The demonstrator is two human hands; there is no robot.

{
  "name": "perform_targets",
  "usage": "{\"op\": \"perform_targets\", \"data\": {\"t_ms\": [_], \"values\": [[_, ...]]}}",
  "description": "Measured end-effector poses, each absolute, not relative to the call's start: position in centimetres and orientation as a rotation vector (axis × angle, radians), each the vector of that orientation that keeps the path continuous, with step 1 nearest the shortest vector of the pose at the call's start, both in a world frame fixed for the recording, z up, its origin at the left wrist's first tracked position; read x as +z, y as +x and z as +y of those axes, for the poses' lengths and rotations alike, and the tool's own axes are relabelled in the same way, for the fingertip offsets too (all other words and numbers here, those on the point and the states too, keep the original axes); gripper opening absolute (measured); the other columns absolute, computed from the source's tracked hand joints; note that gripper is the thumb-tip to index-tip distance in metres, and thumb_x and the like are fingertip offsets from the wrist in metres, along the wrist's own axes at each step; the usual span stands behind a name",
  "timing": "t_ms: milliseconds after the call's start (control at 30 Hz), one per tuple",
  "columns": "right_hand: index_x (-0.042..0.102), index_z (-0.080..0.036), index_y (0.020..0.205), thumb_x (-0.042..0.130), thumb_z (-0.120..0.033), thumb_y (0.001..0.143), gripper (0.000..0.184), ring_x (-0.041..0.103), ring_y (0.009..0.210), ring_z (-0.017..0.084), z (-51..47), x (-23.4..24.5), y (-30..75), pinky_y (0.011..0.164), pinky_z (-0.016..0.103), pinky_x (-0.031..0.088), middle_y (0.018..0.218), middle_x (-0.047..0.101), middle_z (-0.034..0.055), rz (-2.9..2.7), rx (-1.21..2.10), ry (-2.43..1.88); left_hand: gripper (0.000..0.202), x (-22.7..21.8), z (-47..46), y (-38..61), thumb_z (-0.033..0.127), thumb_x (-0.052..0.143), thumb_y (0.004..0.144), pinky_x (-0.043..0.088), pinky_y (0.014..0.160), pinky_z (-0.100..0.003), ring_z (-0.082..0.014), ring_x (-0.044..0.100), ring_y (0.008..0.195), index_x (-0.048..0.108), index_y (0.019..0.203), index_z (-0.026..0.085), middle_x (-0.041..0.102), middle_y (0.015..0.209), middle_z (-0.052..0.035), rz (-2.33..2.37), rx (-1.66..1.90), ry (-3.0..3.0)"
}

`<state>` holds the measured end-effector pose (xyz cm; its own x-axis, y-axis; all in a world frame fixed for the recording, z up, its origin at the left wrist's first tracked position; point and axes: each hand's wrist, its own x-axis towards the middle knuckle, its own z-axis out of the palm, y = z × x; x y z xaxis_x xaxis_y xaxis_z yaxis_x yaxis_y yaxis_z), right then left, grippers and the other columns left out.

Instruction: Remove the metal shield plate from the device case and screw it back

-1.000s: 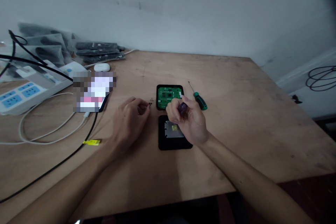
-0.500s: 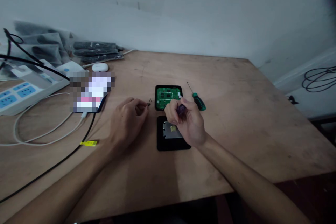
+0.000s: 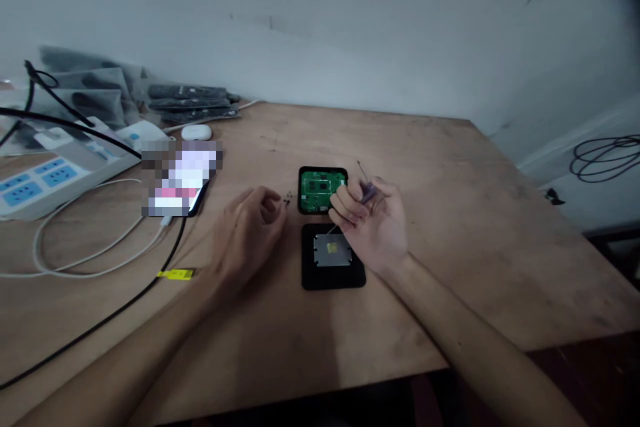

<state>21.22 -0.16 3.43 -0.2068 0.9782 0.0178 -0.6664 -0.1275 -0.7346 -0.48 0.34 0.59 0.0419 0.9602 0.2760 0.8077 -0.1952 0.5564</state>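
My right hand (image 3: 373,220) is closed round a screwdriver with a purple handle (image 3: 369,192). Its thin shaft points down and left over a black cover (image 3: 333,280), which carries a silver metal plate (image 3: 325,259) with a yellowish pad (image 3: 332,248). Behind the cover lies a black case (image 3: 301,195) holding a green circuit board (image 3: 315,195), partly hidden by my right hand. My left hand (image 3: 250,227) rests on the table, thumb and fingertips pinched together beside several tiny screws (image 3: 289,197). Whatever is in that pinch is too small to make out.
Another screwdriver's shaft (image 3: 361,169) shows behind my right hand, its handle hidden. To the left are a phone (image 3: 187,173), a white power strip (image 3: 75,173), a white earbud case (image 3: 197,133) and cables, one with a yellow tag (image 3: 177,274). Bagged items (image 3: 193,100) lie against the wall.
My right hand has moved right and turned, uncovering more of the metal plate and the screwdriver's shaft. It now hides the green screwdriver's handle. My left hand stays beside the screws.
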Motion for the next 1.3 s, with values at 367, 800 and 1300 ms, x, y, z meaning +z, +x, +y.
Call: {"op": "perform_targets", "data": {"t_ms": [367,800,1300], "values": [[0.06,-0.024,0.071,0.043,-0.058,0.106,0.052,0.059,0.088,0.024,0.7,3.9,21.8,0.093,0.039,0.054,0.084,0.054,0.0059,-0.784,1.357,-0.718,0.009,1.1,-1.4,0.8,0.027,0.069,0.104,0.053,0.09,-0.036,-0.0201,0.068,0.1,0.068,0.112,0.022,0.073,0.107,-0.0033,1.088,0.974,2.362],[0.081,-0.033,0.122,0.058,-0.048,0.11,0.03,0.055,0.068,0.018,2.1,5.9,25.6,0.064,0.032,0.049,0.077,0.059,0.0007,-1.002,1.026,-0.828,0.035,0.5,-1.5,0.7,0.043,0.081,0.097,0.045,0.102,-0.047,-0.0276,0.065,0.119,0.073,0.126,0.024,0.07,0.128,-0.0086,0.638,0.766,2.557],[0.088,-0.027,0.104,0.087,-0.029,0.09,0.014,0.073,0.074,0.018,0.2,4.6,33.4,0.073,0.036,0.063,0.098,0.084,0.0043,-1.181,0.588,-1.316,0.041,0.4,-1.3,0.6,0.048,0.078,0.1,0.042,0.11,-0.05,-0.0307,0.064,0.129,0.072,0.134,0.026,0.072,0.134,-0.0097,0.604,0.736,2.561]]}}
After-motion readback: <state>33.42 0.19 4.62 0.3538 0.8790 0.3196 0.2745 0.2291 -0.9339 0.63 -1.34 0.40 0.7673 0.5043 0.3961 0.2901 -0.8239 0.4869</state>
